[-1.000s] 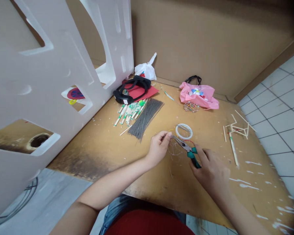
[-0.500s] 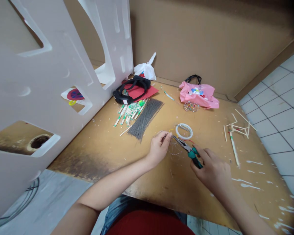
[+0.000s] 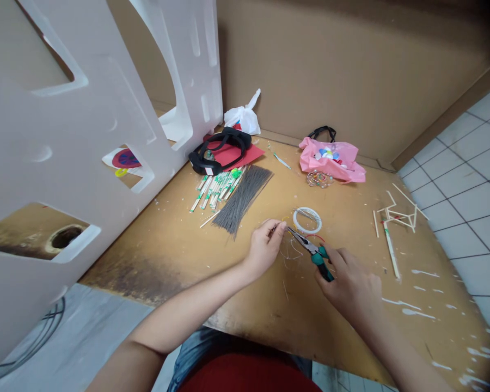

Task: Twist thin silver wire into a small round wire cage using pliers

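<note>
My right hand (image 3: 351,277) is closed round the green and black handles of long-nose pliers (image 3: 310,246), whose jaws point up and left. The plier tips meet the fingertips of my left hand (image 3: 265,242), which is pinched on something thin, apparently wire; its exact form is too small to make out. Thin bent wires (image 3: 292,250) lie on the table below the pliers' jaws. Just beyond them is a white ring (image 3: 307,220) with thin wires across it. A short red strand (image 3: 316,238) lies beside the pliers.
A bundle of straight grey wires (image 3: 243,201) lies left of centre, beside green-wrapped sticks (image 3: 212,190). Behind are a black headset (image 3: 220,152), a white bag (image 3: 243,118) and a pink bag (image 3: 338,158). A stick frame (image 3: 400,218) lies at right; a white plastic panel (image 3: 106,109) stands at left.
My right hand and the pliers have shifted slightly left and down at the handle end. My left hand keeps its pinch in nearly the same place.
</note>
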Demonstrator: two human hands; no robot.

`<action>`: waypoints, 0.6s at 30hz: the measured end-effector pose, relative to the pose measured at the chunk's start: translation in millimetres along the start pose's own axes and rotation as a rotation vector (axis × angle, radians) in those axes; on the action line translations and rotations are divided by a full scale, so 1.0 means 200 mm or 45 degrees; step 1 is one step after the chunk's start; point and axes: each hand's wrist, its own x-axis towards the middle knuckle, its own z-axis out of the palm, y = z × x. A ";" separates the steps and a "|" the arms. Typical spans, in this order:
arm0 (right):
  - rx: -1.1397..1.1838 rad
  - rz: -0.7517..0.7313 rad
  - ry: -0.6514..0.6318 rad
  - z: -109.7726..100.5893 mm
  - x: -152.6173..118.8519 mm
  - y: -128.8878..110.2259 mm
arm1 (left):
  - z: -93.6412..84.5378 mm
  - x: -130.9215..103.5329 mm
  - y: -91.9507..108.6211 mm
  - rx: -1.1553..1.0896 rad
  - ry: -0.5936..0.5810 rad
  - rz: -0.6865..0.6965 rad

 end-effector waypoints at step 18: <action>0.625 0.206 -0.400 0.15 -0.08 0.22 | -0.04 0.17 -0.14 -0.533 -0.152 -0.512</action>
